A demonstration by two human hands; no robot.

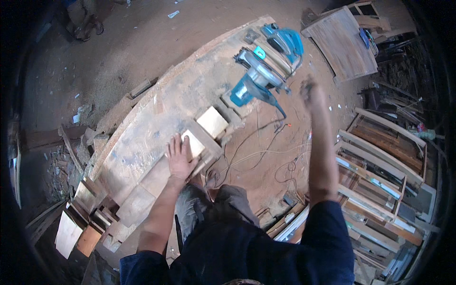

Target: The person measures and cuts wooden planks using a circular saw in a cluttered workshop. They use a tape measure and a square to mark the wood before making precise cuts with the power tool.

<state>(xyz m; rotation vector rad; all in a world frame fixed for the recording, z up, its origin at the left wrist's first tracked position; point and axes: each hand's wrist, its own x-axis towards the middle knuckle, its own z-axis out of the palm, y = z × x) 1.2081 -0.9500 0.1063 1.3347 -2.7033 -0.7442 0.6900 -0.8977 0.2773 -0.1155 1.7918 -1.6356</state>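
Note:
My left hand [179, 157] lies with its fingers spread on the edge of a pale wood block [194, 143], near the front edge of the workbench [180, 95]. A second pale block [212, 122] sits just beyond it. My right arm reaches out to the right, over the floor past the bench. My right hand [311, 94] is smeared by motion, so its fingers cannot be made out. Nearest to it on the bench are a teal circular saw [244, 90] lying on its side and a teal power tool [287, 42] resembling a planer.
Flat boards [137, 204] line the bench's near left side. Stacked wood offcuts [71, 230] stand at its left end. Dark cords [251, 130] trail over the floor. Wooden frames [375, 175] lie at the right, below a wooden cabinet [343, 43]. A person's foot [88, 29] shows far left.

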